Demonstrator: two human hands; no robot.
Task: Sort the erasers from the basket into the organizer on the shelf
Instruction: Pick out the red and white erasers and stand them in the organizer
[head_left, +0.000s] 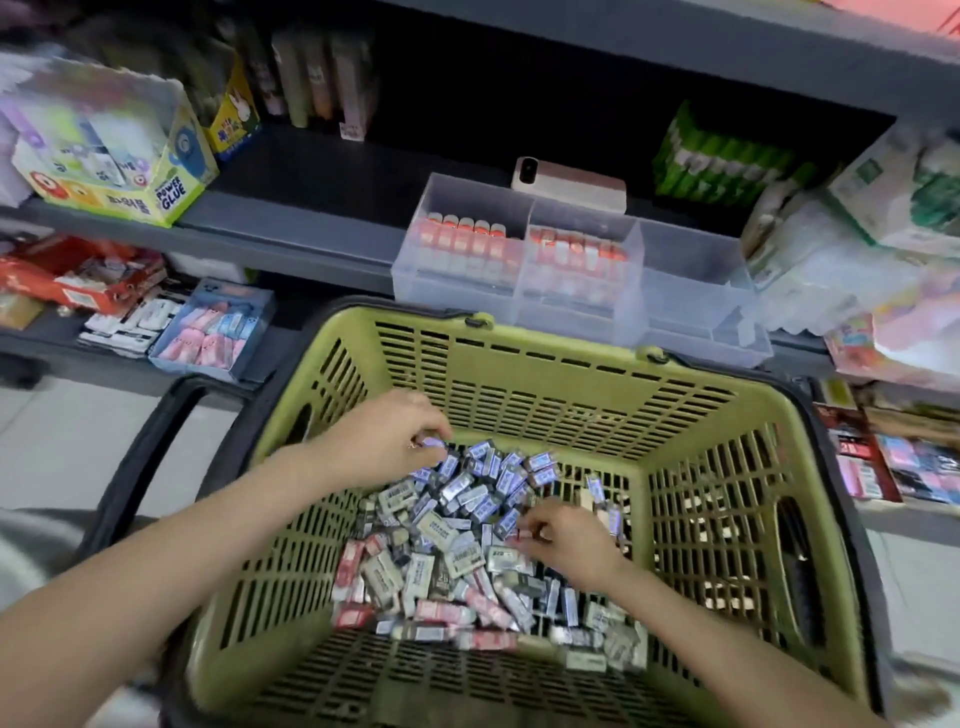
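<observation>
Hands in pinch — left hand (382, 441) on blue-sleeved eraser (434, 445); right hand (569, 543) on red-sleeved eraser (523, 534)

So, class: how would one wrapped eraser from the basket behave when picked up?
Likely light and stiff: the left hand pinches an eraser with fingertips alone. Its flat block shape should not roll. Glossy-looking sleeves may slip, so the pile could shift.
</observation>
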